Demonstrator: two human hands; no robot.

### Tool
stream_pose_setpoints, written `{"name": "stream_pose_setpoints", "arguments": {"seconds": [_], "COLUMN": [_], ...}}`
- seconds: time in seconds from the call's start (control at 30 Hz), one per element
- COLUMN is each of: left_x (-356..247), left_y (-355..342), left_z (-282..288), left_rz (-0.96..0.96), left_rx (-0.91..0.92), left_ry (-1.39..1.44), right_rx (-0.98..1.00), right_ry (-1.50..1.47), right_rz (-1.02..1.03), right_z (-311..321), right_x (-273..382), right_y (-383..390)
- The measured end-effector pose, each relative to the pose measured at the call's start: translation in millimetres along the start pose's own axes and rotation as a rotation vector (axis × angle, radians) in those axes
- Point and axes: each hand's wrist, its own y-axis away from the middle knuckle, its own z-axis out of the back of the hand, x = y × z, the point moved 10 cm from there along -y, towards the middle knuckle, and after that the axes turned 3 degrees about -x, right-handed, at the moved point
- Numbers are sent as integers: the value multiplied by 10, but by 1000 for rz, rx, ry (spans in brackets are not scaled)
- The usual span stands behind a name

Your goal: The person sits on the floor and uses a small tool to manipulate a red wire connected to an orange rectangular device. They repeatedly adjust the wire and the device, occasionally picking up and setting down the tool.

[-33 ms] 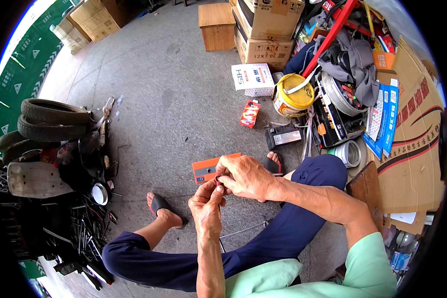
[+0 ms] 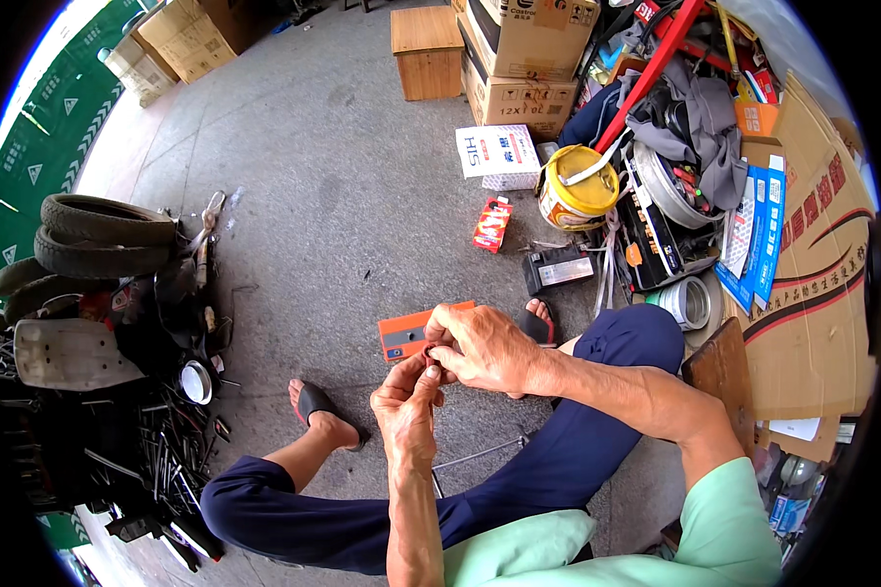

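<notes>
1. Tyre stack [image 2: 103,258]: on the floor [image 2: 313,245], well apart, left of the fingers.
2. Yellow-lidded bucket [image 2: 579,191]: ahead and right of the fingers.
3. Orange box [image 2: 407,338]: beyond the fingertips, partly hidden by the right hand [image 2: 489,347].
4. Right hand: fingertips pinched on a small red piece [image 2: 430,356].
5. Left hand [image 2: 406,406]: thumb and forefinger gripping the same piece.
6. Small red piece: between both hands' fingertips; form indiscernible.

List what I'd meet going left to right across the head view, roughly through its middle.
Stacked tyres, round whitish dish, sandalled left foot, left hand, right hand, yellow-lidded bucket, open metal can, large cardboard sheet.
</notes>
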Motion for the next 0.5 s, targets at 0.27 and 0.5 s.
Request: {"name": "stream_pose_setpoints", "arguments": {"seconds": [0.27,0.5], "left_x": [36,62], "left_y": [11,13], "left_z": [32,-5], "left_rz": [-27,11], "left_rx": [-3,0], "left_ry": [-35,-107], "right_rx": [-18,33], "right_ry": [-22,-26], "right_rz": [-26,-131], "right_z": [-6,-17], "right_x": [-66,-179], "right_y": [1,-41]}}
